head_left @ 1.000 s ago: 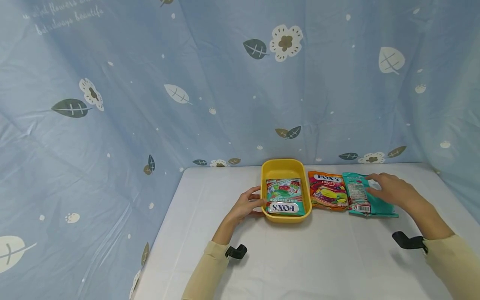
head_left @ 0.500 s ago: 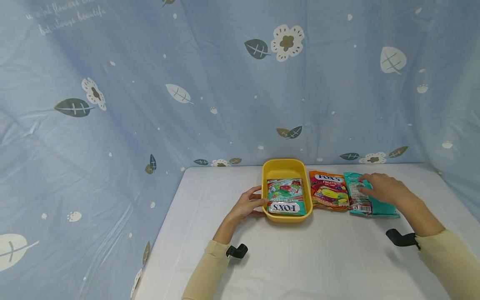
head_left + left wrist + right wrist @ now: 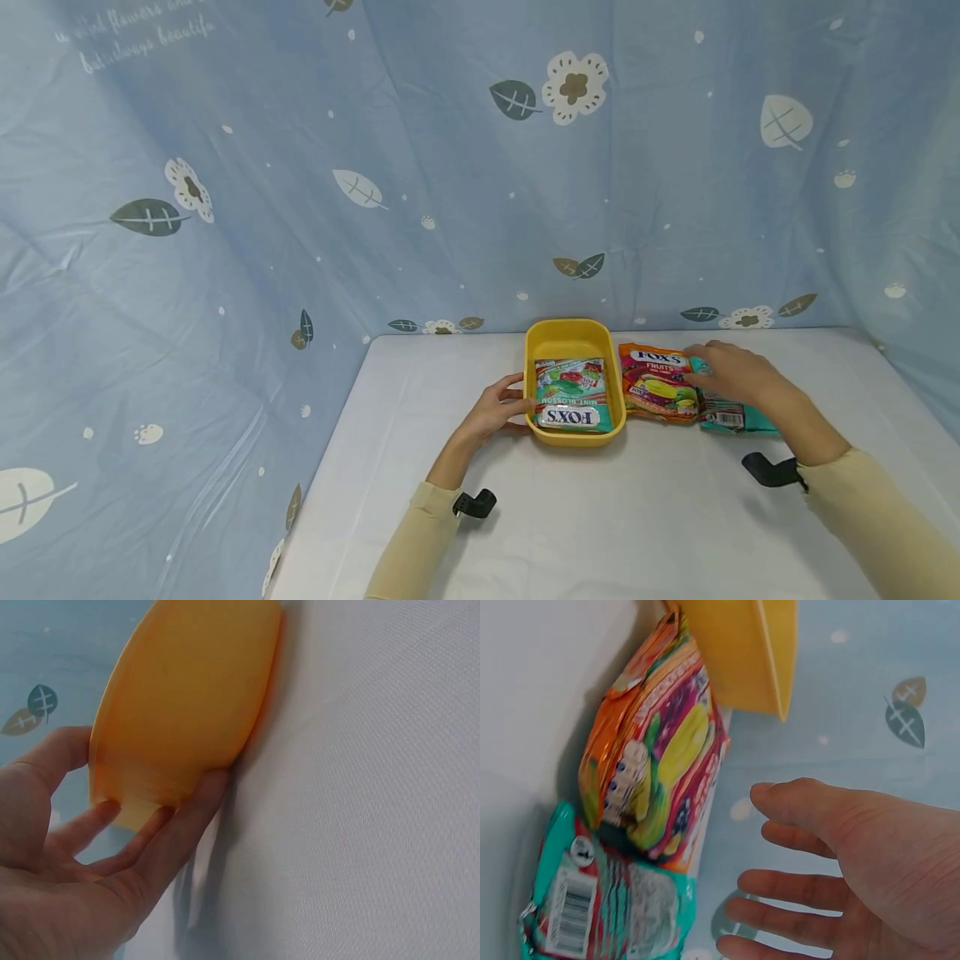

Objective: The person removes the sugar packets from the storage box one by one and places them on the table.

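In the head view, a yellow plastic tub [image 3: 570,438] holds a teal Fox's mint candy bag [image 3: 572,396]. My left hand [image 3: 489,412] grips the tub's left side: in the left wrist view, the thumb reaches its rim while other fingers [image 3: 169,844] lie against the outer wall. Right of the tub lies an orange Fox's fruits candy bag [image 3: 658,385]. Beside that, a teal candy bag [image 3: 723,417] shows its barcode side, partly hidden by my right hand. The right hand [image 3: 738,373] hovers over both loose bags, fingers spread and apart from them in the right wrist view.
A white-covered table [image 3: 600,517] carries everything. Behind it and at the left hangs a blue curtain [image 3: 450,167] printed with leaves and flowers. The tub stands close to the back edge, and the loose bags lie in a row beside it.
My right hand has moved left, from over the teal bag to near the orange bag's right edge. The left hand and the tub stay in place.
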### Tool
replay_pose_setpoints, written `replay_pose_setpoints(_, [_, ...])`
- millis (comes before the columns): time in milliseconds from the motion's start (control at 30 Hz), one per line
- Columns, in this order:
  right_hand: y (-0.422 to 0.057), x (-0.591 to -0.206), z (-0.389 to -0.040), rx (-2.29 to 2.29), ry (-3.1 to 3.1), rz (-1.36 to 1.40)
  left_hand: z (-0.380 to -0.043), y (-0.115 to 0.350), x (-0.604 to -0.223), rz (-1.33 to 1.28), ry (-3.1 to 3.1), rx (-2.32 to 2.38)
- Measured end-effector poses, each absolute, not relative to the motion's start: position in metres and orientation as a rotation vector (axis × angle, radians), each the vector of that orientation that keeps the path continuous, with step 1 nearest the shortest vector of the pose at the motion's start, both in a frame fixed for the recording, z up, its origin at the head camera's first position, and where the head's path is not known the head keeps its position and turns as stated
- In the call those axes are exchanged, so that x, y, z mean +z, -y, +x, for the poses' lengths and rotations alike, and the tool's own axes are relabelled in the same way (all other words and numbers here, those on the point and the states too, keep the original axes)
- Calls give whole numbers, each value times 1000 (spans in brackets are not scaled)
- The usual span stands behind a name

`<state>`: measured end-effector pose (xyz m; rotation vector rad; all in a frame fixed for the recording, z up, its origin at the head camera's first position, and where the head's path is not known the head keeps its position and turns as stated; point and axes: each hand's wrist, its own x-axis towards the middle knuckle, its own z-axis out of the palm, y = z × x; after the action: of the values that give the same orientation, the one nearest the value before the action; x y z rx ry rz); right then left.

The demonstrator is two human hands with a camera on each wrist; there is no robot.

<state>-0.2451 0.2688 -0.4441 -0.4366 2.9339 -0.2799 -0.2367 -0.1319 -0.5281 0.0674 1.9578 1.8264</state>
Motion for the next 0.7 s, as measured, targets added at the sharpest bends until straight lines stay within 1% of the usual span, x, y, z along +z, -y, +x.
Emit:
replay_pose_setpoints(267, [-245, -440, -250, -288, -2931, -509, -238, 133, -530, 66, -1958, 1828])
replay_pose_setpoints(700, [-207, -435, -252, -335, -2939, -538, -237, 133, -528, 47, -1963, 1826])
